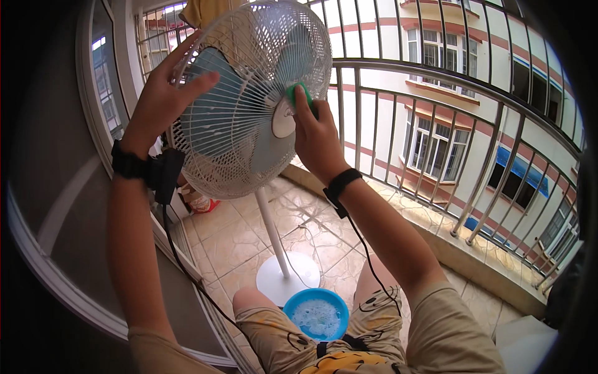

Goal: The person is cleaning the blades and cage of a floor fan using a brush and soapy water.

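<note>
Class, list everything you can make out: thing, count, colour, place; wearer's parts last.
Fan: 1, white and blue, centre
Soft pad: 1, green, beside fan's centre
Basin: 1, blue, sudsy inside, lower centre
Railing: 1, metallic, right
Building: 1, white and reddish, beyond railing
Floor: 1, pale tiles, below
Framed panel: 1, white edging, left
Cloth: 1, yellow, top
Wrist straps: 2, black, both wrists
Left hand: 1, bare, fan's left edge
Right hand: 1, bare, holding soft pad
Legs: 2, beige shorts, bottom
</note>
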The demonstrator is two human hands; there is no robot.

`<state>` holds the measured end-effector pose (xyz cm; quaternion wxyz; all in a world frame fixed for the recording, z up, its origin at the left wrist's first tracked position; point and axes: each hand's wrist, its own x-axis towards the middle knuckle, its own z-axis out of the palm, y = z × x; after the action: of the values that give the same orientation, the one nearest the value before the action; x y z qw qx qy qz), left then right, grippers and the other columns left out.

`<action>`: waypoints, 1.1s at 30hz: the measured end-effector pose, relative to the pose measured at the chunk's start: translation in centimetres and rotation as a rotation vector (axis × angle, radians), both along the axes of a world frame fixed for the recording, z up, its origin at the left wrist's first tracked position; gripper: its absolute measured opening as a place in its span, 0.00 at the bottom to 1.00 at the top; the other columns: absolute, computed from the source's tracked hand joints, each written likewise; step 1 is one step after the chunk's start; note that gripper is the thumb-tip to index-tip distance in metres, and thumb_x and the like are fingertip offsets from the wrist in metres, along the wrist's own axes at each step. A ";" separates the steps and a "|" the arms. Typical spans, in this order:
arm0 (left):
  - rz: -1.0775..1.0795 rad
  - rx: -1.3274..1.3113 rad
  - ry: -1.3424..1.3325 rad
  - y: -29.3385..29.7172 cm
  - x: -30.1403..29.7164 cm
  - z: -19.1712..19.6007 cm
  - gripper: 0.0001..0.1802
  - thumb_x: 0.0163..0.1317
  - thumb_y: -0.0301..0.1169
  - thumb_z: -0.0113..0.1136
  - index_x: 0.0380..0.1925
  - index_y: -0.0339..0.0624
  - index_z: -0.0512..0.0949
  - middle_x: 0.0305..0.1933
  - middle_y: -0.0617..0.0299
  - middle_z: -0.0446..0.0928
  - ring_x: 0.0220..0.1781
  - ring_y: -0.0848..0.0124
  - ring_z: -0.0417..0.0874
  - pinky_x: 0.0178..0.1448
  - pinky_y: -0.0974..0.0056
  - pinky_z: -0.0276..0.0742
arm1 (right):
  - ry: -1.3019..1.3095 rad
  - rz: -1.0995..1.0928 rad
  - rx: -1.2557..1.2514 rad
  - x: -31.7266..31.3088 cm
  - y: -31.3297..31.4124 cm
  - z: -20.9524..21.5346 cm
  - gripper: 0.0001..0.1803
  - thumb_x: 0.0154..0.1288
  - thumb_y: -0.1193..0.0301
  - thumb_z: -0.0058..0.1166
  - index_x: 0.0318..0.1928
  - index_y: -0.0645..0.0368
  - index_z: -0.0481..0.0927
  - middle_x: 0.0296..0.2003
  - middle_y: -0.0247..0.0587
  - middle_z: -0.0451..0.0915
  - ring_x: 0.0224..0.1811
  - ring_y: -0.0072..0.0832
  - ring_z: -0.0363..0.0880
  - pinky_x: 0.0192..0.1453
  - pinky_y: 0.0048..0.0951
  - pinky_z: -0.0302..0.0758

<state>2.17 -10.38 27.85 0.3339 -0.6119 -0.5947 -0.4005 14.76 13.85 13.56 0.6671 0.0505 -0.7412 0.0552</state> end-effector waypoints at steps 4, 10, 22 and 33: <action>-0.069 -0.016 -0.078 0.5 -0.6 -0.2 0.50 0.58 0.53 0.73 0.75 0.44 0.63 0.71 0.43 0.70 0.74 0.55 0.72 0.73 0.55 0.70 | -0.089 0.004 0.029 1.1 1.0 0.6 0.32 0.67 0.81 0.53 0.72 0.59 0.68 0.41 0.56 0.74 0.40 0.49 0.79 0.44 0.43 0.80; -0.119 -0.029 -0.089 0.9 0.5 0.0 0.49 0.60 0.52 0.72 0.75 0.44 0.62 0.73 0.44 0.68 0.74 0.55 0.72 0.74 0.56 0.70 | 0.145 0.021 -0.086 2.7 3.0 5.2 0.27 0.74 0.74 0.49 0.72 0.63 0.67 0.40 0.62 0.77 0.37 0.49 0.81 0.43 0.42 0.80; -0.095 0.000 0.006 2.0 2.0 -1.1 0.38 0.68 0.40 0.66 0.74 0.43 0.65 0.70 0.47 0.72 0.72 0.61 0.73 0.74 0.61 0.68 | 0.131 0.175 -0.043 -1.0 -5.3 2.3 0.37 0.66 0.81 0.50 0.75 0.60 0.60 0.42 0.58 0.72 0.38 0.49 0.80 0.40 0.44 0.81; -0.051 -0.052 -0.102 1.6 5.2 0.2 0.43 0.67 0.37 0.68 0.75 0.31 0.58 0.73 0.45 0.66 0.72 0.63 0.70 0.70 0.68 0.69 | 0.312 0.187 0.020 1.7 -3.3 3.3 0.30 0.71 0.79 0.51 0.73 0.62 0.65 0.45 0.56 0.80 0.39 0.43 0.80 0.48 0.38 0.79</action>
<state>7.32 -8.77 28.01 0.2771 -0.6140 -0.6054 -0.4240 16.43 10.55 16.83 0.7654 0.1338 -0.6213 0.1012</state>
